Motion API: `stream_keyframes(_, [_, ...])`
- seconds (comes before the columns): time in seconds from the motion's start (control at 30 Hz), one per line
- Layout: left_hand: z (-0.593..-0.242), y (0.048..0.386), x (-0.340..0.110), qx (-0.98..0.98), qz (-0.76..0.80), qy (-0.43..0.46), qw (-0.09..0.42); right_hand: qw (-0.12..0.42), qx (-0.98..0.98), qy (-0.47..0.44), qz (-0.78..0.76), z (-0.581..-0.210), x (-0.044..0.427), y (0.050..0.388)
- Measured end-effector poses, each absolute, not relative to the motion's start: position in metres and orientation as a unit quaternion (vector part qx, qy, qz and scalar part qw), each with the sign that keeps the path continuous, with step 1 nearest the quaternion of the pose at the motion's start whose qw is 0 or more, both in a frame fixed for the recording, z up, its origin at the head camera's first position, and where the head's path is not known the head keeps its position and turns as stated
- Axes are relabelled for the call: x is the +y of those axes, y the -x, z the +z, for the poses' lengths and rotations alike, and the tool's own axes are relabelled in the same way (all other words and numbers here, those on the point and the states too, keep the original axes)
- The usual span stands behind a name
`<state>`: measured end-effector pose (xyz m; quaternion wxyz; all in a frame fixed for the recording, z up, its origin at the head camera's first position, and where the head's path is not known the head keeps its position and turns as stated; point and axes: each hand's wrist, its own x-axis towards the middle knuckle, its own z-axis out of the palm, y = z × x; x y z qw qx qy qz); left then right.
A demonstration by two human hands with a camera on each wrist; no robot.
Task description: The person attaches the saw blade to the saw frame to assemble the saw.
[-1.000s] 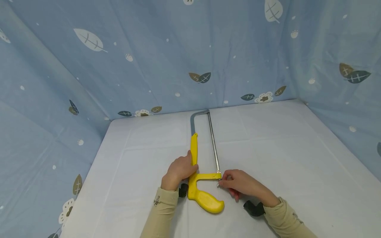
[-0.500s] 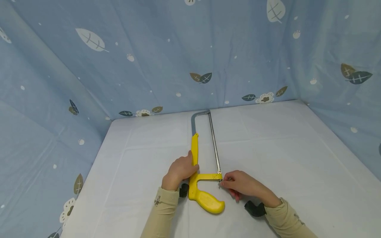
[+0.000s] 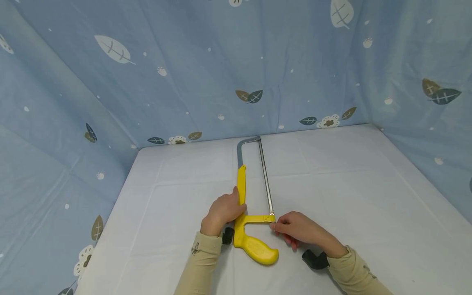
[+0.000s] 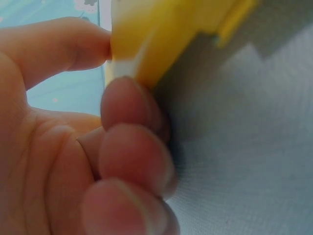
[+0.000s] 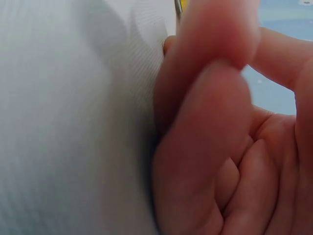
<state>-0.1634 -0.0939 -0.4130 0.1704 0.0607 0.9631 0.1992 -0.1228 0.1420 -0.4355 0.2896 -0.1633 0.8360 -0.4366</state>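
Observation:
A hacksaw (image 3: 258, 249) with a yellow handle and a grey front frame lies flat on the white cloth, its blade (image 3: 265, 176) on the right side. My left hand (image 3: 223, 213) grips the yellow frame bar, thumb and fingers on either side; the left wrist view shows its curled fingers (image 4: 134, 152) against the yellow part (image 4: 166, 34). At the near end of the blade, my right hand (image 3: 300, 227) pinches the small silver wing nut below the yellow arm (image 3: 258, 218). Thumb and forefinger hide that nut now. In the right wrist view, curled fingers (image 5: 200, 142) cover the contact.
The white cloth-covered table (image 3: 343, 184) spreads around the saw. A blue leaf-patterned curtain (image 3: 206, 73) stands behind and at both sides, close to the saw's far end. Black wrist-camera mounts (image 3: 315, 259) sit at both wrists.
My right fingertips have shifted slightly at the wing nut, which showed earlier and is now covered. The left hand and the hacksaw stay in place.

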Motion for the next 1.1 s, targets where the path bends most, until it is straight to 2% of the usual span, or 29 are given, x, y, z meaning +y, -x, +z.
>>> stream_keyframes(1.1, [-0.4134,0.1636,-0.0938,0.965,0.194,-0.069,0.162,0.283,0.835,0.149,-0.448,-0.4385,0.1447,0.1254])
